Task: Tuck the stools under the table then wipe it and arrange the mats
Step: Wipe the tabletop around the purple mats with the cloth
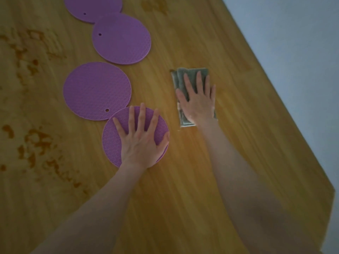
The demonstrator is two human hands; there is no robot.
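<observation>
Several round purple mats lie in a line on the wooden table (183, 180). My left hand (141, 142) presses flat, fingers spread, on the nearest mat (111, 143), which seems to lie on another mat. A second mat (97, 90) touches it at the upper left. A third mat (122, 38) and a fourth mat (91, 6) lie farther away. To the right, my right hand (199, 99) presses flat on a folded grey-green cloth (180, 79) on the table. No stools are in view.
Orange-brown smears (34, 142) cover the left part of the table, with fainter stains at the far side (156, 6). The table's right edge (278, 99) runs diagonally, with grey floor (302, 52) beyond it.
</observation>
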